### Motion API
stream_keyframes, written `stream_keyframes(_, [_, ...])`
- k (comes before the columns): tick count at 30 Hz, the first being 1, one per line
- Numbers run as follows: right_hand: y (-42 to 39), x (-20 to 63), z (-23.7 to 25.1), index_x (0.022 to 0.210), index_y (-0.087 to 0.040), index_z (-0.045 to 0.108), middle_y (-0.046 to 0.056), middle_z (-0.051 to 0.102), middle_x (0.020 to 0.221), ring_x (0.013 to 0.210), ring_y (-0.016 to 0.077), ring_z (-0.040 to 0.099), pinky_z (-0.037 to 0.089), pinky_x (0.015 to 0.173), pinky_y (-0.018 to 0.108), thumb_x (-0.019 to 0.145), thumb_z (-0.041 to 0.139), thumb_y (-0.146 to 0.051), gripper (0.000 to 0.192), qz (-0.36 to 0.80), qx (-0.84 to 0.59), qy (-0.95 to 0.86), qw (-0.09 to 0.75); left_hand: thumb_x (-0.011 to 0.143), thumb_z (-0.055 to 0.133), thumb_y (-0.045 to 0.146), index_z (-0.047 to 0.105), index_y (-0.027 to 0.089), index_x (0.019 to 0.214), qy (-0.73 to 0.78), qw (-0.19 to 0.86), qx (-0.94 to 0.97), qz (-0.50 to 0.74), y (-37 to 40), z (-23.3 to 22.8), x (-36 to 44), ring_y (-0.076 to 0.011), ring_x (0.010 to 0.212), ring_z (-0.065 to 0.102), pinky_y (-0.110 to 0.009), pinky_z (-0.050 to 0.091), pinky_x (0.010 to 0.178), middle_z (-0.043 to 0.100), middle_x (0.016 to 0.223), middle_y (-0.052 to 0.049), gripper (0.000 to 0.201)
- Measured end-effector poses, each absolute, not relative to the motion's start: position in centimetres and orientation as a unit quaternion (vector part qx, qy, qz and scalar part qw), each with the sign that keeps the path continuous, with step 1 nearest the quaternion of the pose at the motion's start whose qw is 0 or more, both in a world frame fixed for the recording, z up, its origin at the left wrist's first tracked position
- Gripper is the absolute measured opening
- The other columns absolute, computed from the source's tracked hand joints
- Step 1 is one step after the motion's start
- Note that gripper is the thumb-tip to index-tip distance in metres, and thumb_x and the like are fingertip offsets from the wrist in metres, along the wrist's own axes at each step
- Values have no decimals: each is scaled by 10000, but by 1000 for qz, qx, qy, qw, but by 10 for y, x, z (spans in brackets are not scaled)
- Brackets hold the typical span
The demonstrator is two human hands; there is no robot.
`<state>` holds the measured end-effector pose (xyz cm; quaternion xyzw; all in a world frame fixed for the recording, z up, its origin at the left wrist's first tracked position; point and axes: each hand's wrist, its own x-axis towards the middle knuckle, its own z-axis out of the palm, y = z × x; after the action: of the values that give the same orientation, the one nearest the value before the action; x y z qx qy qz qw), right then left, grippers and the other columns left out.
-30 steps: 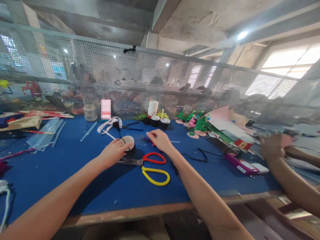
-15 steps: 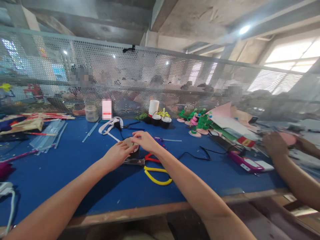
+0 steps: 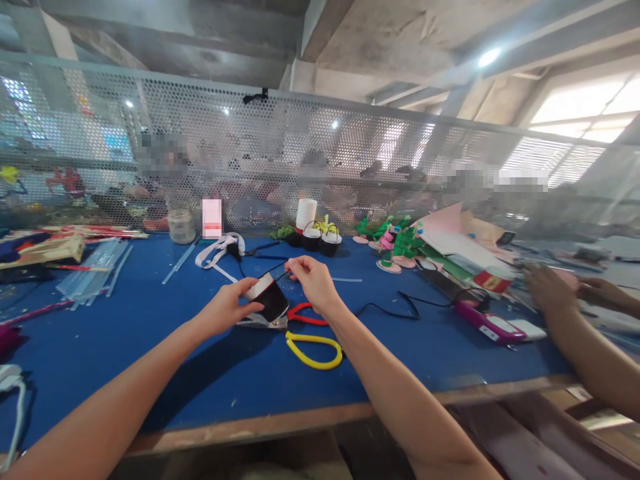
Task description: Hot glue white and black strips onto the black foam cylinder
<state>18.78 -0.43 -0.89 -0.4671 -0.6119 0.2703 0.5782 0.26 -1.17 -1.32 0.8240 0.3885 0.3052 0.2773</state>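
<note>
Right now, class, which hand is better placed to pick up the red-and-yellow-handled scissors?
Right hand: it hovers just above the scissors' handles, pinching only thin wire, while the left hand holds the small black pot.

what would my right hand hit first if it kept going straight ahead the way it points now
Likely the two small black pots by the white cup. The right hand points up-table toward them; depth is hard to judge.

Scissors (image 3: 295,330) on table (image 3: 150,347), small pot (image 3: 270,298) just above them
</note>
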Motion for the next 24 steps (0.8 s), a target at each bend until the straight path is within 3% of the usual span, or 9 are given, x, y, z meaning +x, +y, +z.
stream_keyframes(6, [-1, 190, -12, 682, -151, 560, 47, 608, 681, 597, 135, 525, 427, 594, 261, 722, 447, -397, 274, 244, -466, -624, 577, 666, 570, 281, 531, 134, 944, 373, 344, 797, 328, -11, -12, 3, -179, 837, 555, -311, 429, 784, 605, 904, -52, 318])
stream_keyframes(13, [1, 190, -16, 672, -157, 552, 51, 610, 667, 624, 149, 550, 437, 604, 266, 743, 423, -399, 283, 219, -479, -635, 566, 673, 561, 248, 538, 137, 867, 356, 349, 809, 311, -15, -8, 5, -155, 778, 538, -289, 422, 751, 587, 803, -12, 226])
stream_keyframes(24, [5, 189, -21, 642, -168, 545, 31, 592, 626, 593, 139, 539, 431, 585, 258, 764, 414, -381, 279, 206, -489, -650, 544, 691, 563, 262, 545, 153, 886, 342, 331, 818, 323, -21, -5, 5, -155, 783, 535, -281, 426, 748, 592, 806, -10, 225])
